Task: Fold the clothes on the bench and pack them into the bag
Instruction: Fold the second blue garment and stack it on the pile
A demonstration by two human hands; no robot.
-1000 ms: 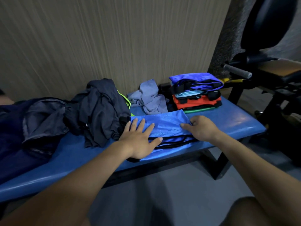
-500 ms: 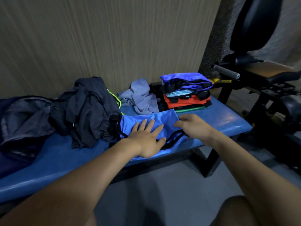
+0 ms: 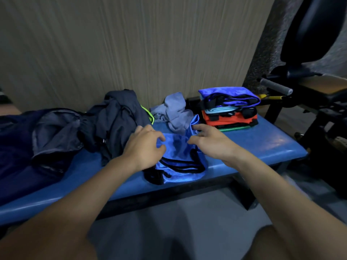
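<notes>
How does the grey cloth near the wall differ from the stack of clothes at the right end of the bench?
The grey cloth lies crumpled and unfolded; the stack of clothes is folded flat in layers. The grey cloth is one pale colour; the stack of clothes shows blue, orange and green layers with black trim. The grey cloth sits lower than the stack. Both rest on the blue bench near the wall, and neither hand touches them.

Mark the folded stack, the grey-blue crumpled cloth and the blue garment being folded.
folded stack (image 3: 230, 109): head view, on the orange layer's front.
grey-blue crumpled cloth (image 3: 176, 111): head view, on its bunched middle.
blue garment (image 3: 178, 147): head view, on the shiny panel between the hands.
</notes>
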